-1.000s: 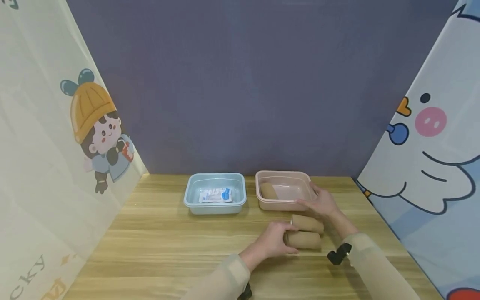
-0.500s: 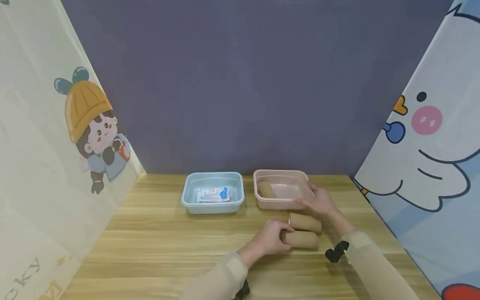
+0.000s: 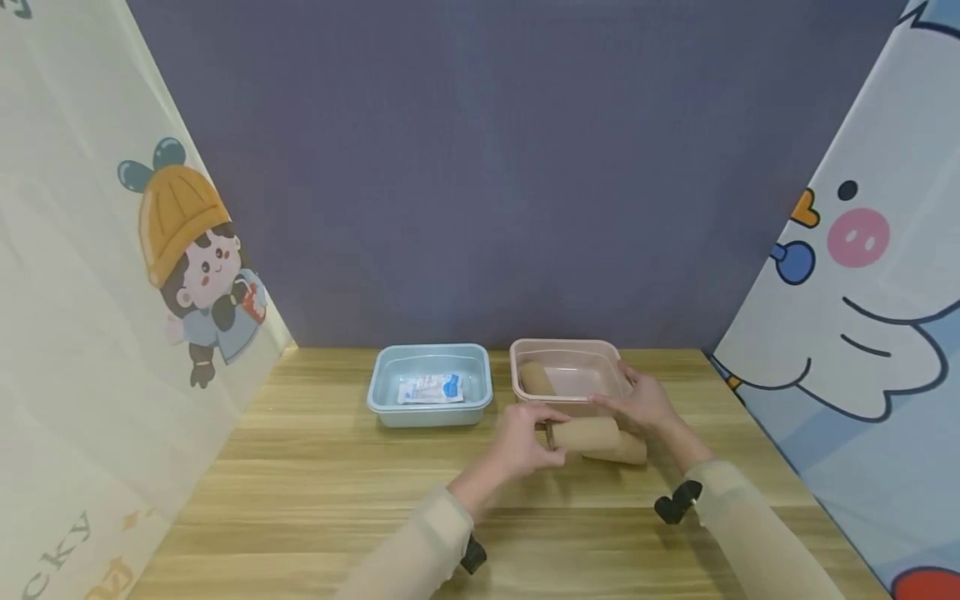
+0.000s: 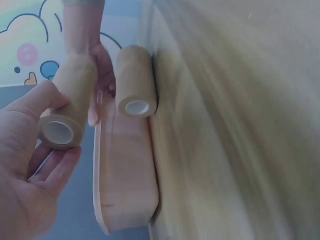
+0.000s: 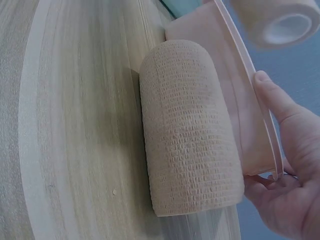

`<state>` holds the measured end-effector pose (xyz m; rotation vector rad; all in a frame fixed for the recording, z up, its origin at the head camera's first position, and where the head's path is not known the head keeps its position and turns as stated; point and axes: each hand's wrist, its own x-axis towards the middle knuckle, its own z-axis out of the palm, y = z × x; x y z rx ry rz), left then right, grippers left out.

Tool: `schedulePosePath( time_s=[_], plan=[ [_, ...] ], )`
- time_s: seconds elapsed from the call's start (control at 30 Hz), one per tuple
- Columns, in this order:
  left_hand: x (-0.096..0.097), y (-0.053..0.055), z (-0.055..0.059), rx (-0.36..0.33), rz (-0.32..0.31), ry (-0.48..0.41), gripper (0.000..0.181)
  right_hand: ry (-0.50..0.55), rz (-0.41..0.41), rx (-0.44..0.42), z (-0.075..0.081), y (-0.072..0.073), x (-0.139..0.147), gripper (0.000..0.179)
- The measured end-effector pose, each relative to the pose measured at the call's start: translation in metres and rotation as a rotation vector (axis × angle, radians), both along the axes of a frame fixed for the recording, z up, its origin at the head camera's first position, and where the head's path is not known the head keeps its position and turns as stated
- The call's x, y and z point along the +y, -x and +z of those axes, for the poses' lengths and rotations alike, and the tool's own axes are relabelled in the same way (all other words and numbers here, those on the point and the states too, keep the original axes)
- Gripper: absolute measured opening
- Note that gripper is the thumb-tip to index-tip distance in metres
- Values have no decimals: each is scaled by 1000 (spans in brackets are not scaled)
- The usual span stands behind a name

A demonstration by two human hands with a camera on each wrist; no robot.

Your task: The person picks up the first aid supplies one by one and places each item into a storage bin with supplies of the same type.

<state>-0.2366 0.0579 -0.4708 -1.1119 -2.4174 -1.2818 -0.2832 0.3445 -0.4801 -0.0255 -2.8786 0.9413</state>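
Note:
My left hand point(image 3: 519, 440) pinches a tan bandage roll point(image 3: 587, 434) by one end, thumb on one side and fingers on the other, raised off the table. In the left wrist view, the white core of this held bandage roll point(image 4: 72, 100) faces the camera. A second bandage roll point(image 5: 187, 130), with a crinkled woven surface, lies on the table against the front of the pink plastic box point(image 3: 588, 382). My right hand point(image 3: 643, 404) grips that box's right end, its thumb point(image 5: 275, 97) on the rim. Inside the box, at the left, sits another tan roll point(image 3: 536, 379).
A light blue box point(image 3: 430, 417) stands left of the pink one and holds a white and blue printed packet point(image 3: 431, 389). Behind both rises a dark grey-blue panel point(image 3: 480, 183). Printed cartoon sheets flank the wooden table point(image 3: 322, 492).
My left hand has lifted the nearer bandage roll off the table and moved it forward and slightly left, towards the pink box. My right hand stays on the box's right end.

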Motion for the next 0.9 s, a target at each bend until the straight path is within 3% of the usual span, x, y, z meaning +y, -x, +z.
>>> schedulePosePath(
  time_s=[0.33, 0.57, 0.9],
  plan=[
    [-8, 14, 8, 66, 92, -125, 41, 13, 20, 32, -5, 4, 8, 97],
    [-6, 27, 11, 108, 125, -160, 39, 19, 12, 50, -7, 3, 6, 106],
    [0, 48, 25, 133, 148, -64, 37, 14, 15, 42, -8, 3, 5, 117]
  ],
)
